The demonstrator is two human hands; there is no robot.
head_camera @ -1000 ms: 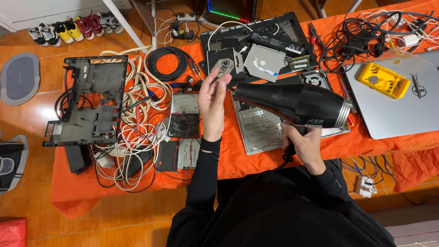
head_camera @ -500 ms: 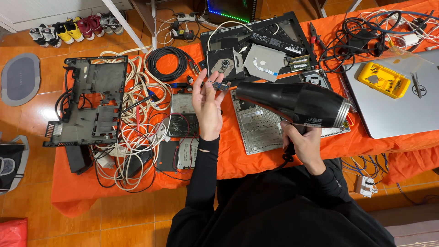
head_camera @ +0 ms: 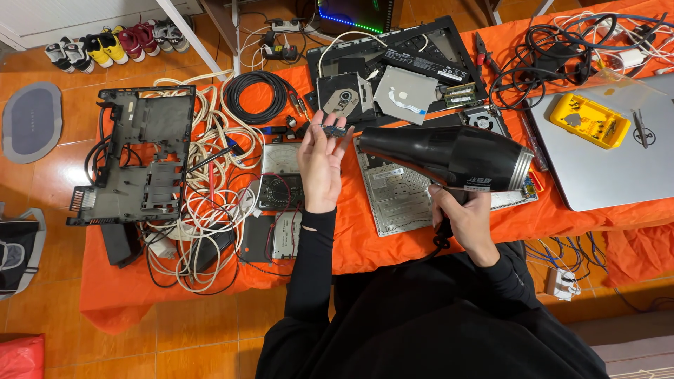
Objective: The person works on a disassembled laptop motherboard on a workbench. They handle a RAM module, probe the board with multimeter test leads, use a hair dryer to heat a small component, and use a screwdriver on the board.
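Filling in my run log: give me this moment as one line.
left hand: holds small dark part at fingertips | right hand: grips black hair dryer, nozzle toward part | surface: orange tablecloth

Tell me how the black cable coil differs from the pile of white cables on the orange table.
The black cable coil is wound in a neat round loop; the white cables sprawl in a loose tangle. The coil is dark and compact; the white pile spreads much wider, running from beside the black plastic chassis down to the table's near edge. Both lie on the table, untouched by the left hand and right hand.
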